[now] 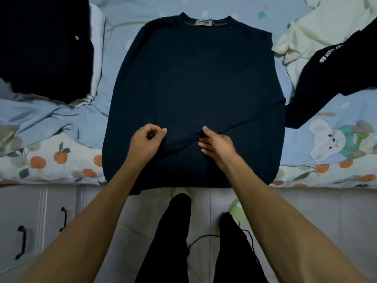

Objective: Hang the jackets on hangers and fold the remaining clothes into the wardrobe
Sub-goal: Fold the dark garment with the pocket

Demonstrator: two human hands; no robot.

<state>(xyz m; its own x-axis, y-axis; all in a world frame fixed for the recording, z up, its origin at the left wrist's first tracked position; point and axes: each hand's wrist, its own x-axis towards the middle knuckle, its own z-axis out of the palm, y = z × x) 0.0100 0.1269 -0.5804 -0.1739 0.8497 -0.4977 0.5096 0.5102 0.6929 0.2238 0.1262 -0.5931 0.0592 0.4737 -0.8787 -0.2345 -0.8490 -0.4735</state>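
dark pile [40,48]: far left of the sweater, on the bed, a pale layer showing under its right edge. Can't tell what garments.
drawers [30,231]: below-left of the sweater, under the bed edge, black handles.
bed [61,123]: light blue sheet with orange and bear prints, carries everything.
left hand [147,139]: on the sweater's lower middle, fingers curled, thumb and forefinger close together. Looks like it pinches the fabric, though the grip itself is hard to confirm.
sweater [193,78]: dark navy, flat, collar and label away from the person, hem hanging just over the near bed edge. Sleeves appear folded in across the body; a diagonal fold line runs from the right side down to the hands.
right hand [216,146]: just right of the left hand, on the same crease, fingers curled into a raised ridge of cloth, holding it.
cream garment [318,27]: upper right of the sweater, crumpled.
black garment [336,74]: right of the sweater, lying over the cream one, white lettering on it.
step: folding the sweater, judged mid-fold, sleeve ends being tucked at the centre.
next: likely take the hem and fold it up toward the collar. Needs both hands spread wider to keep edges square, then carry to the wardrobe, which is not in view.
risk: loose sleeve may slip out when lifted.
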